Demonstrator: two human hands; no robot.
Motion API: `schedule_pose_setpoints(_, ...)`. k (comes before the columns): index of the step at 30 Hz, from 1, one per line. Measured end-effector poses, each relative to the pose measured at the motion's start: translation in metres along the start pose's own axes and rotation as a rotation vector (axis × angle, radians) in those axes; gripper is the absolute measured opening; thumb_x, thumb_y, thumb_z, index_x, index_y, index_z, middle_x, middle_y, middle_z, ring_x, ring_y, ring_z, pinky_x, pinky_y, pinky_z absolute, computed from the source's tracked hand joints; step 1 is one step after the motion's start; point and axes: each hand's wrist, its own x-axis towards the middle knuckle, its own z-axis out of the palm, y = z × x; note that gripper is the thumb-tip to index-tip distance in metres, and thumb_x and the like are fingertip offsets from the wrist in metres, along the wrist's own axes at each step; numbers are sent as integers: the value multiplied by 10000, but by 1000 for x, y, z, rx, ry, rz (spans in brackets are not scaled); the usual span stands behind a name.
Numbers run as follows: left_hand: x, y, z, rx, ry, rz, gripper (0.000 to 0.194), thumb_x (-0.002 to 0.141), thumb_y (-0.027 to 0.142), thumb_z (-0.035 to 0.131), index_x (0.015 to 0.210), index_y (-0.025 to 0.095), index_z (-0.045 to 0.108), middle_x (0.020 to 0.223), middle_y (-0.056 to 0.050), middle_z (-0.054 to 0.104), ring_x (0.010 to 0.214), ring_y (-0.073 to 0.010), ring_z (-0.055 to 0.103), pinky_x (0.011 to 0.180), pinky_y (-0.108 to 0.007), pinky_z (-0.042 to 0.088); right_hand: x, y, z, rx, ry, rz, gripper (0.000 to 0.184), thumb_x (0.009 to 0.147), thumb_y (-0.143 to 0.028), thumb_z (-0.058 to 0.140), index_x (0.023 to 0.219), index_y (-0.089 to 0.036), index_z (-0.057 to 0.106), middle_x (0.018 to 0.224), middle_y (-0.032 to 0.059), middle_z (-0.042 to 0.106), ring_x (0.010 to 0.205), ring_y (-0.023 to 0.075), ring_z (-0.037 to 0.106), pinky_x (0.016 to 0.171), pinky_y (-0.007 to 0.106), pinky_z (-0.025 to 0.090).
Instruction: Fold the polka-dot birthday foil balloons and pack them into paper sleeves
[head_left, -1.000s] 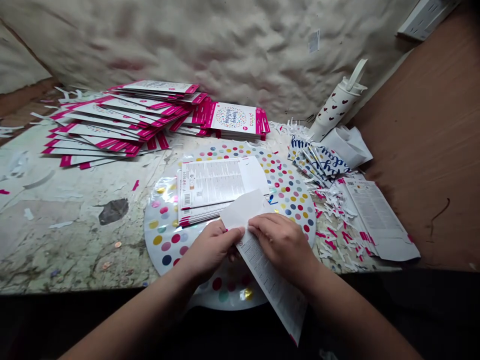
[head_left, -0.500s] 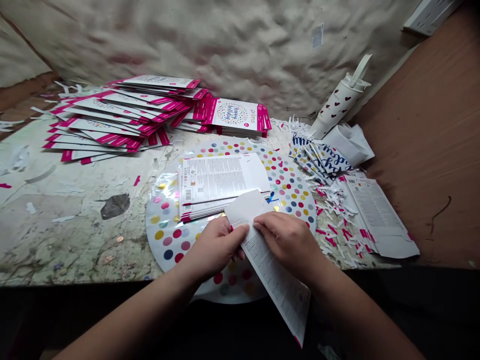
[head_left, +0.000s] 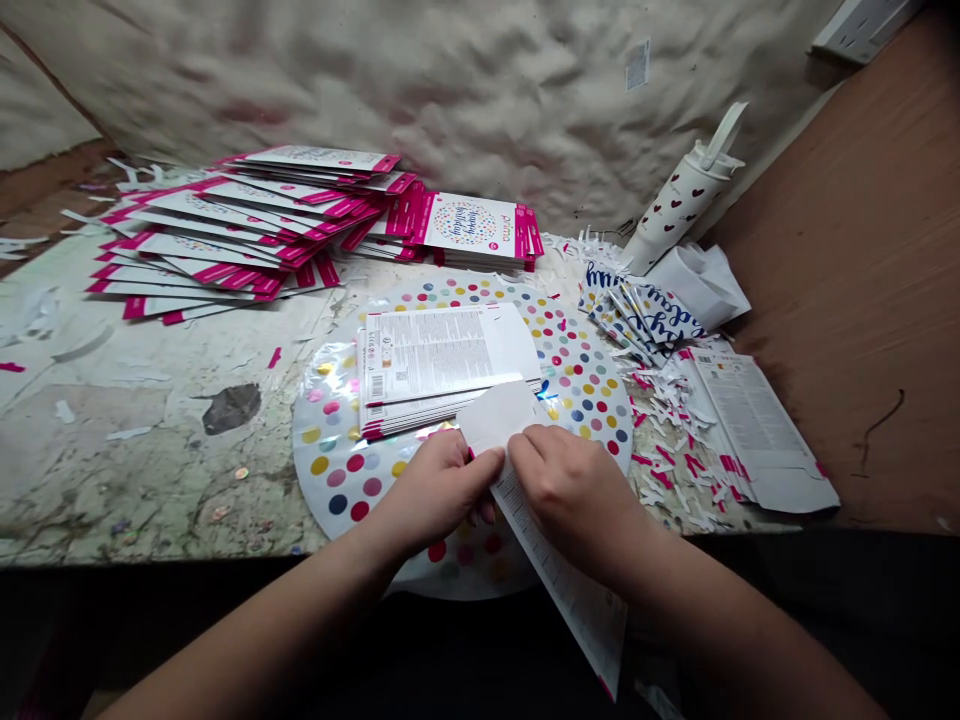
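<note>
Between my two hands is a printed card envelope [head_left: 559, 575], tilted with its lower corner hanging past the table's front edge. Its white flap [head_left: 499, 412] points away from me. My left hand [head_left: 450, 480] pinches the envelope's left edge near the flap, thumb on top. The closed fingers of my right hand [head_left: 566, 490] press on it at the flap's fold; its fingertips are partly hidden. Just beyond lies a stack of similar envelopes [head_left: 442, 350], printed side up, on a round polka-dot foil balloon [head_left: 341, 490].
Pink-and-white packets [head_left: 247, 230] are heaped at the back left, with a smaller packet stack [head_left: 472, 225] beside them. At right are folded foil pieces [head_left: 645, 315], a heart-patterned tumbler [head_left: 679, 210], paper scraps [head_left: 682, 440] and more envelopes [head_left: 765, 430] against a brown panel.
Both hands and the envelope have shifted slightly right in view. My right fingers have curled and moved closer to my left thumb at the fold.
</note>
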Motion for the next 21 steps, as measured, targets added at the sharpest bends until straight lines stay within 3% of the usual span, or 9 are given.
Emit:
schedule_pose_setpoints(3,-1,2,-4,-42,11,-22,335,796,360,499,554,138,562,429,-16,579,402,-126,539,408,-197,364,-5,26,1,-67,63,117,190,798,-84,411,683,-164,539,635,57,539,546,159,474,485,265,318)
schedule_pose_setpoints(6,-1,1,-10,-119,60,-46,304,768,345,534,563,126,584,426,-17,581,393,-116,532,417,-195,395,-22,71,-1,-220,131,539,209,822,-150,418,691,-157,581,612,78,565,506,163,490,482,281,346)
schedule_pose_setpoints(8,0,-1,-11,-142,123,-48,320,769,342,534,557,111,599,436,-31,589,402,-113,535,431,-198,416,-34,85,-4,-217,158,688,208,835,-211,432,810,-151,629,696,111,623,587,206,568,517,317,411)
schedule_pose_setpoints(10,0,-3,-7,-150,159,-36,365,801,361,504,576,95,614,476,-56,615,434,-121,558,455,-206,439,-39,73,-5,-45,132,568,345,818,-323,498,1101,-144,581,980,150,649,844,275,619,647,386,490)
schedule_pose_setpoints(12,-2,-2,-1,-114,100,31,370,836,381,479,688,84,641,561,-74,653,513,-142,602,518,-229,479,-36,45,-5,139,92,332,654,772,-382,565,1340,-120,375,1286,168,506,1136,315,508,850,442,480)
schedule_pose_setpoints(15,-6,7,-5,113,123,374,342,813,350,572,1074,131,590,881,-89,687,754,-181,645,676,-282,520,-29,16,-4,181,174,215,617,807,-192,492,1390,-112,305,1338,165,462,1210,294,456,962,439,427)
schedule_pose_setpoints(18,-7,19,-28,488,534,924,785,707,279,707,1374,260,294,1375,-106,415,1219,-280,433,971,-415,404,-29,25,-10,202,346,131,551,821,-109,444,1359,-217,387,1280,101,534,1162,259,505,968,429,430)
schedule_pose_setpoints(19,-7,21,-36,641,590,1071,805,715,252,696,1391,286,260,1436,-87,333,1301,-296,319,1047,-463,308,-31,32,-11,217,403,93,540,826,-120,457,1346,-256,406,1278,79,536,1166,254,499,977,436,423)
schedule_pose_setpoints(21,-6,18,-47,946,471,1239,637,785,182,606,1357,289,345,1410,-58,393,1323,-274,292,1098,-487,202,-39,43,-8,239,476,59,536,834,-135,472,1345,-283,403,1287,72,523,1183,255,480,988,461,410)
